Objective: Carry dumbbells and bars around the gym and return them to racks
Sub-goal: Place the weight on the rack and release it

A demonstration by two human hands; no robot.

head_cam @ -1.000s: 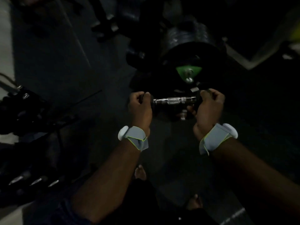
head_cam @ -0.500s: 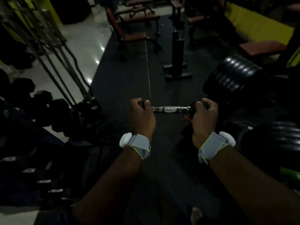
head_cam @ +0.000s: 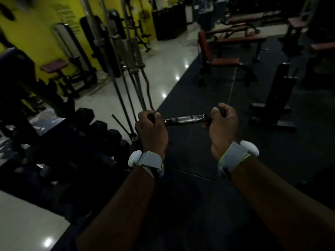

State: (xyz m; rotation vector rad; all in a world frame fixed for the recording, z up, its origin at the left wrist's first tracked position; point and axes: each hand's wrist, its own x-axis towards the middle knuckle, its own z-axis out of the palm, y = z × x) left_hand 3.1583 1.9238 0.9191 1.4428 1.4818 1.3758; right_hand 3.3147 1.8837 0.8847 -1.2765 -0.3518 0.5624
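Observation:
A short dumbbell [head_cam: 184, 119] with a knurled chrome handle and dark ends hangs level in front of me at chest height. My left hand [head_cam: 151, 131] is closed over its left end and my right hand [head_cam: 222, 127] over its right end, so both ends are mostly hidden. Only the shiny handle shows between my fists. Both wrists wear grey bands with white pods.
A low rack of black hex dumbbells [head_cam: 101, 129] runs along my left. Long bars [head_cam: 130, 84] lean upright behind it. Red-padded benches [head_cam: 223, 60] and a black stand [head_cam: 279, 98] sit ahead on the dark rubber mat; shiny tile floor [head_cam: 163, 69] lies left of it.
My view has lifted from the floor and stacked plates to the gym room and turned left. The dumbbell stays held in both hands, now tilted slightly up on the right.

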